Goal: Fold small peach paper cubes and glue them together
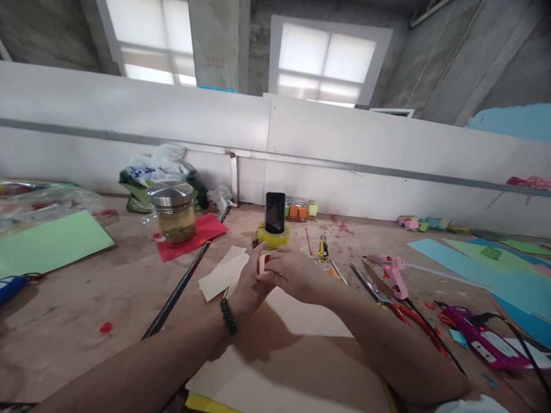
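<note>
My left hand [248, 287], with a green bead bracelet [228, 316] on its wrist, meets my right hand [299, 274] over a sheet of cream paper [301, 367]. Between the fingers of both hands is a small folded piece of cream paper [261, 264]; an orange-red patch shows beside it, and the fingers partly hide its shape. Cream paper strips [224, 272] lie just left of my left hand. Right behind the hands, a phone [275, 212] stands upright in a yellow tape roll [278, 236].
To the right lie scissors [372, 285], a pink glue gun [394, 272], a yellow utility knife [323, 246] and a purple device [482, 338] with a cord. A lidded glass mug of tea [174, 215] stands left on red paper [210, 228]. Small paper boxes [299, 211] line the back wall.
</note>
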Demonstrator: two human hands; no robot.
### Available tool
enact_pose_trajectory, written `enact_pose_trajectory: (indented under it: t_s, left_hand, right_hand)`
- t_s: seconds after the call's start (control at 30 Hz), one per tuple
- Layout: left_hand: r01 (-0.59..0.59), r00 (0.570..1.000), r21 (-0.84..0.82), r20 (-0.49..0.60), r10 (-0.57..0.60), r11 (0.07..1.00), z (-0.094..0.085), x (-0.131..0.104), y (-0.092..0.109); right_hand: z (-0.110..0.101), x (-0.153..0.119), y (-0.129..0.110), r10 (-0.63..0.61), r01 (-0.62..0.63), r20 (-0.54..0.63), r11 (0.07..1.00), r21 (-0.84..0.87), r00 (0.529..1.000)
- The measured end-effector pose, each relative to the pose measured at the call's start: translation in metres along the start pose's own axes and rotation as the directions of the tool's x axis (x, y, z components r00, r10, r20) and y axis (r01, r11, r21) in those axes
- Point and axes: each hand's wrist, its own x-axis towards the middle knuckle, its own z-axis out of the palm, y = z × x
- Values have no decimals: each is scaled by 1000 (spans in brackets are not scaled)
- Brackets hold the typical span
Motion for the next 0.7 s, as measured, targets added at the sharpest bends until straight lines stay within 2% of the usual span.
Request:
enact_pose_trajectory:
  t_s: [0.17,0.33,0.47,0.6,0.7]
  left_hand:
    - [43,999,92,19,-45,995,1,-3,2]
    - [-14,994,77,108,5,997,1,-7,6]
    - [-18,990,91,141,6,996,1,-8,9]
    - [-29,990,118,137,12,993,2,-8,9]
    - [-12,990,118,142,-5,993,3,-7,8]
  right_hand:
    - [-25,-9,9,176,-153,-156,977,148,972]
    - [-25,-8,16,141,-137,-12,978,156,990]
    - [-16,-3,15,140,-138,-32,989,63,990]
    - [-13,-2,11,199,-201,-57,979,-30,978]
    - [-15,-2,9,247,-250,-78,968,-35,966]
